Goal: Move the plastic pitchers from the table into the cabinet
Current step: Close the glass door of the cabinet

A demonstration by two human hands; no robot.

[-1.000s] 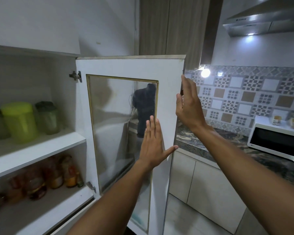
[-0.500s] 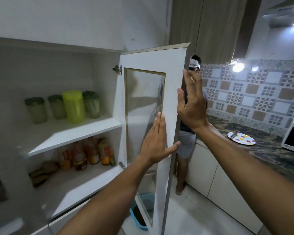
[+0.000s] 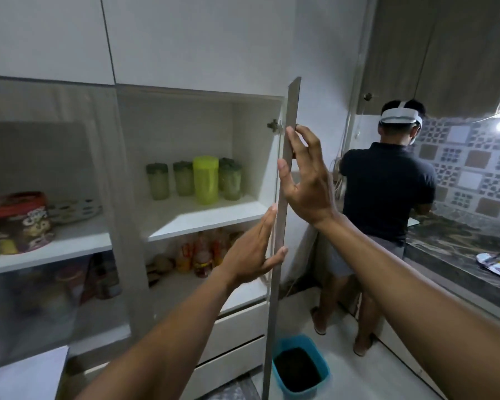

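Observation:
A yellow-green plastic pitcher (image 3: 205, 180) stands on the cabinet's middle shelf (image 3: 202, 223). Beside it are three pale green pitchers with dark lids (image 3: 157, 181) (image 3: 183, 179) (image 3: 230, 179). The cabinet door (image 3: 273, 313) is open and I see it edge-on. My left hand (image 3: 251, 255) lies flat on its inner side, thumb hooked round the edge. My right hand (image 3: 306, 183) holds the edge higher up, with its fingers on the outer side.
A person in a dark shirt (image 3: 387, 192) stands at the dark stone counter (image 3: 459, 255) to the right. A blue bin (image 3: 300, 368) sits on the floor below the door. Bottles (image 3: 202, 255) fill the lower shelf. A red tin (image 3: 18, 223) is behind the left glass door.
The door showed its glass face before and is now edge-on. The view has shifted, so the whole cabinet and the person are in sight. Both hands have stayed on the door.

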